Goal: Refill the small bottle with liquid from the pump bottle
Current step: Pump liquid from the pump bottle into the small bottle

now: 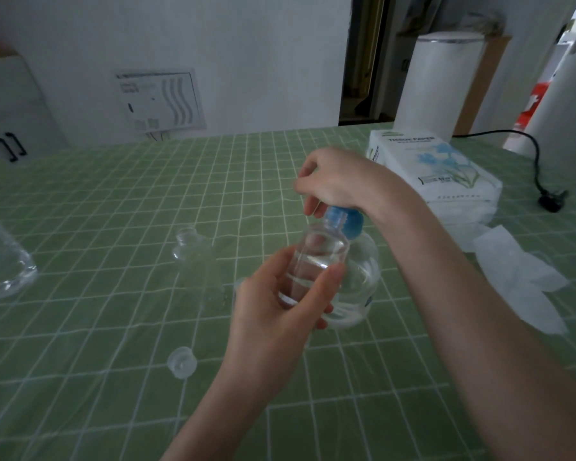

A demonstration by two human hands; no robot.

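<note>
My left hand (280, 304) grips a small clear bottle (316, 257), holding it up with its open mouth under the blue pump head (345, 221). The small bottle holds some clear liquid. My right hand (333, 181) rests on top of the blue pump head, fingers curled over it. The clear round pump bottle (363, 277) stands on the table just behind the small bottle, partly hidden by it. A small clear cap (181, 362) lies on the cloth to the lower left.
A second empty clear small bottle (188, 251) stands left of my hands. A large clear bottle (0, 261) lies at the left edge. A tissue pack (436, 174), loose tissues (526, 277) and a black cable (543, 181) lie to the right on the green checked tablecloth (113, 207).
</note>
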